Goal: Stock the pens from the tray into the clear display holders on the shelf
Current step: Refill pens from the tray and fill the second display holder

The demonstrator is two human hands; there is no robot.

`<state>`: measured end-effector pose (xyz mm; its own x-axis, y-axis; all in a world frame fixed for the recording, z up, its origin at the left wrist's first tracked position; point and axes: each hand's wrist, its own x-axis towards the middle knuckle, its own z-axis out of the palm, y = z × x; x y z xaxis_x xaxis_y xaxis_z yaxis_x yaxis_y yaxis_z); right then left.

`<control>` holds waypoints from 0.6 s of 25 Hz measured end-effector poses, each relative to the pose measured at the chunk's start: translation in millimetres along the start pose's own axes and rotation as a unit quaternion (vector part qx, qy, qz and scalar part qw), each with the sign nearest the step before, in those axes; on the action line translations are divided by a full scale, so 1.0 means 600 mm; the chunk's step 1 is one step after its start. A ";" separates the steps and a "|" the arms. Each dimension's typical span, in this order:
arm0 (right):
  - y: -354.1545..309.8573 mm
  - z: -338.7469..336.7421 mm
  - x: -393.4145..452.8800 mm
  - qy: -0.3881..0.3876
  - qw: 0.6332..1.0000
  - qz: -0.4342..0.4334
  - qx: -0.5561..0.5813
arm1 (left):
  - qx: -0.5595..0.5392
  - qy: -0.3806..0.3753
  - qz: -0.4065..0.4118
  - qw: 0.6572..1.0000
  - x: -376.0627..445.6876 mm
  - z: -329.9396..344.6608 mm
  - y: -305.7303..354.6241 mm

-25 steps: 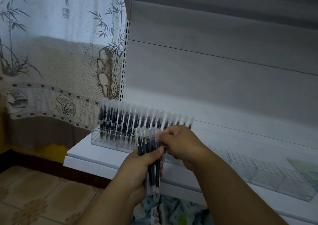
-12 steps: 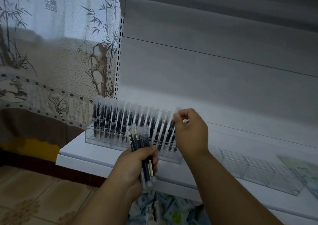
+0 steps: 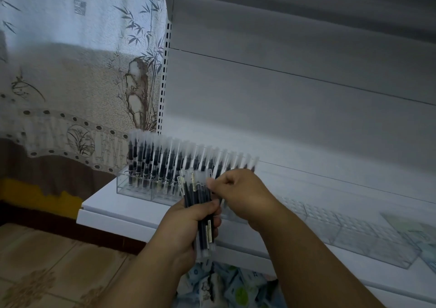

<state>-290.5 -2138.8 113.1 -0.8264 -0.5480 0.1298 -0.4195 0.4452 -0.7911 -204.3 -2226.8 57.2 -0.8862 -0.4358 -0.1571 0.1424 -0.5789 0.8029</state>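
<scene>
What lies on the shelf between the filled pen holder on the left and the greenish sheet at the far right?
In the head view, empty clear holders lie between the filled holder and the greenish sheet.

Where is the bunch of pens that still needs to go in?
In the head view, low in the middle: the left hand grips the bunch of pens upright before the shelf edge, and the right hand pinches at its top.
</scene>
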 end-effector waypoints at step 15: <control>0.042 -0.040 0.015 0.337 0.927 -0.061 0.153 | -0.031 0.001 -0.041 0.999 0.005 0.013 -0.008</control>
<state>-317.9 -2115.4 108.8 -0.8702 0.0309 0.4917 -0.4843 0.1299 -0.8652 -211.1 -2220.0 57.6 -0.8955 -0.3856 -0.2222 0.0958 -0.6545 0.7499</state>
